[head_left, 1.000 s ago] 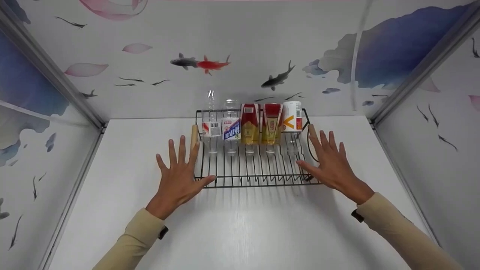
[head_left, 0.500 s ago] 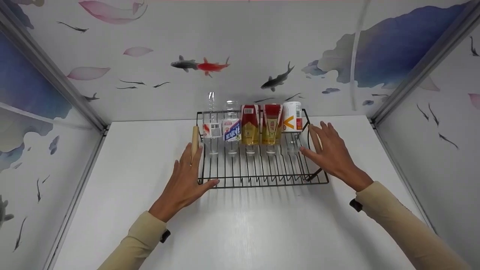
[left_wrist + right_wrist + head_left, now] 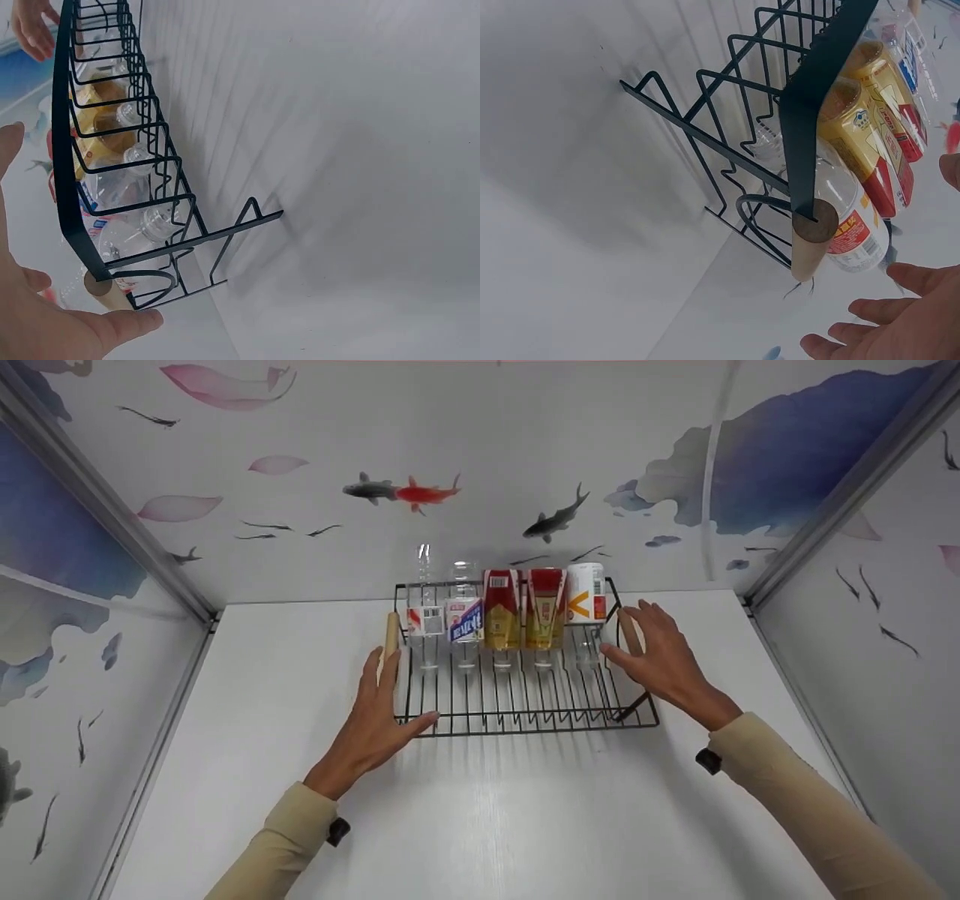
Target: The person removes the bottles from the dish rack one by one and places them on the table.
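A black wire rack (image 3: pixel 525 731) stands on the white table, a wooden handle at each end. Beside the left handle (image 3: pixel 391 630), my left hand (image 3: pixel 371 727) reaches forward, fingers extended and thumb spread over the rack's front corner. My right hand (image 3: pixel 660 660) is at the right handle (image 3: pixel 630 631), fingers loosely bent and thumb apart; the right wrist view shows the fingers clear of the handle. In the rack a row of bottles leans: two clear labelled bottles (image 3: pixel 426 621), two red-and-gold ones (image 3: pixel 502 611), and a white-labelled bottle (image 3: pixel 586 592) at the right.
White panels with painted fish and lotus leaves enclose the table (image 3: pixel 480 817) at the back (image 3: pixel 480 427) and both sides. The rack sits near the back panel. A dark band device (image 3: pixel 338 831) shows at the left sleeve's cuff, another (image 3: pixel 709 761) at the right.
Both hands have drawn in toward the rack's handles from a wide spread. The left fingers have come closer together, and the right fingers have bent a little. The rack and bottles stay put.
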### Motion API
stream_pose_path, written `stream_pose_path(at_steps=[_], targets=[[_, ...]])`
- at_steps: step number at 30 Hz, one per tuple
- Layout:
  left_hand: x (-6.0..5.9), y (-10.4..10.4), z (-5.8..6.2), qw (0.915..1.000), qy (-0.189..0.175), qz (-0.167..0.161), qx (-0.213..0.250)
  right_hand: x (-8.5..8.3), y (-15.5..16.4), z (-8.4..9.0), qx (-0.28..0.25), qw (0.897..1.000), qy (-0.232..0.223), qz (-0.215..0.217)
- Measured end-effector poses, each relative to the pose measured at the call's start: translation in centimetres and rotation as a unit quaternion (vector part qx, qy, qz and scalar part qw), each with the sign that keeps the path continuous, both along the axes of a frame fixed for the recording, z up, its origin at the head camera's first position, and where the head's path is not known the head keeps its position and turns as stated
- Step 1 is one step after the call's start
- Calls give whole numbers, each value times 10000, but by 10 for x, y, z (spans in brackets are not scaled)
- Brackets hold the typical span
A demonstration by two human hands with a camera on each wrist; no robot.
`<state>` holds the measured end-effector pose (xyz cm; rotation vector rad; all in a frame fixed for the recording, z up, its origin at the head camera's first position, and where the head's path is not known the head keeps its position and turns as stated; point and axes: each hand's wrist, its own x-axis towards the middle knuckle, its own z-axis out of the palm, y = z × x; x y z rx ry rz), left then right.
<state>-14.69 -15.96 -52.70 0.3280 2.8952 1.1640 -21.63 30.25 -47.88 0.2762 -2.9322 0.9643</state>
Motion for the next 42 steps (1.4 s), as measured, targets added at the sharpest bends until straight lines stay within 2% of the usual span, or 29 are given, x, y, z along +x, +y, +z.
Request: stream_pose_path(at_steps=[9, 19, 26, 42], targets=[[-5, -3, -12, 9975, -176, 68, 686, -9, -1, 7, -159, 9994, -319, -8], [-6, -4, -20, 9947, -272, 120, 988, -19, -4, 10, -295, 9986, -412, 152], [-5, -4, -22, 9932, -433, 157, 1073, -24, -7, 15, -221, 9973, -687, 113], [0, -2, -31, 9865, -620, 144, 1506, -36, -14, 14, -293, 9940, -1055, -53]])
